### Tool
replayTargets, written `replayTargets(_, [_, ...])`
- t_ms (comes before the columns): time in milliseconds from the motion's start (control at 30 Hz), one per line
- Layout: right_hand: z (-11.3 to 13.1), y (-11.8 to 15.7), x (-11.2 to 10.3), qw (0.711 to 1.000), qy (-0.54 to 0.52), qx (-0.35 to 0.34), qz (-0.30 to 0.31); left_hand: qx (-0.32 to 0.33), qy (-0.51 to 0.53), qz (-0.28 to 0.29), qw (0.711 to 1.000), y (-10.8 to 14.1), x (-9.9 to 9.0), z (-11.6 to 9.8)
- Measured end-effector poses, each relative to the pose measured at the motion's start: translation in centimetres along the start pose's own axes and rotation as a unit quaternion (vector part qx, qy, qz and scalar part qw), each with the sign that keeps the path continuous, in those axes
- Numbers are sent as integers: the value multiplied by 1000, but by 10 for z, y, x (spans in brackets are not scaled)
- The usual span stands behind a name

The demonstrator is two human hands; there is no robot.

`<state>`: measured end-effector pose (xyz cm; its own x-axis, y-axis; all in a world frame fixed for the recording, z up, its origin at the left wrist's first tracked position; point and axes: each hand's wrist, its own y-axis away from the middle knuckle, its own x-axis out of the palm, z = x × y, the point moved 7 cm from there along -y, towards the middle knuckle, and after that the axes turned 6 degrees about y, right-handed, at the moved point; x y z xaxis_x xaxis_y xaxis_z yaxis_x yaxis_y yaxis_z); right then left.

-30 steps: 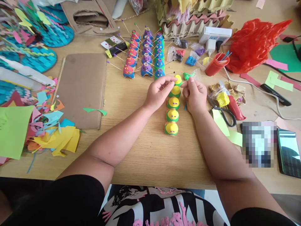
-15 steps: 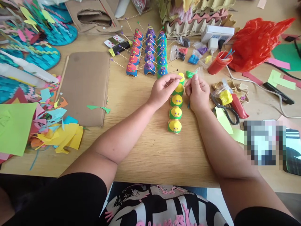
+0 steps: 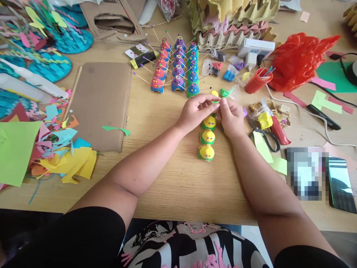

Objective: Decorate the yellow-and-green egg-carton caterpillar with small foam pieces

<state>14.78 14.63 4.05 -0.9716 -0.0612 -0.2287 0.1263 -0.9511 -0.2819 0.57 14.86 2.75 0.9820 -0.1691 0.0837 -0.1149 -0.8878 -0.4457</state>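
Note:
My left hand (image 3: 198,111) and my right hand (image 3: 232,117) meet at the fingertips over the far part of a row of egg-carton cups (image 3: 207,137) coated in yellow and green clay. Both hands pinch thumb against forefinger; whatever is between them is too small or hidden to make out. The nearer cups carry small purple eyes, and the nearest ones show a mouth line. My fingers cover some of the farther cups. Just beyond them lies green clay (image 3: 225,93) on a clear bag, and purple clay (image 3: 244,112) peeks out beside my right hand.
Behind stand finished red (image 3: 157,85), purple (image 3: 177,82) and blue (image 3: 193,88) cup rows with pin-like feelers. Scissors (image 3: 269,138), a red cup (image 3: 258,80) and a red plastic bag (image 3: 301,61) lie right. Cardboard (image 3: 99,106) and paper scraps (image 3: 75,162) are left.
My hands were apart on either side of the row; now their fingertips have come together over it. The view has shifted slightly, and purple clay shows beside my right hand.

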Motion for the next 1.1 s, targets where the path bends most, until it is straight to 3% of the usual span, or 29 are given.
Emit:
replayTargets(300, [-18,-1,-4,999,-36,21,-8,-8,39,-57,998,-1,-7,6])
replayTargets(500, [-14,-3,-3,997,-76,22,-16,-3,36,-93,995,0,-12,10])
replayTargets(1100, [-20,-4,-3,995,-90,48,-16,-28,56,-83,995,0,-13,8])
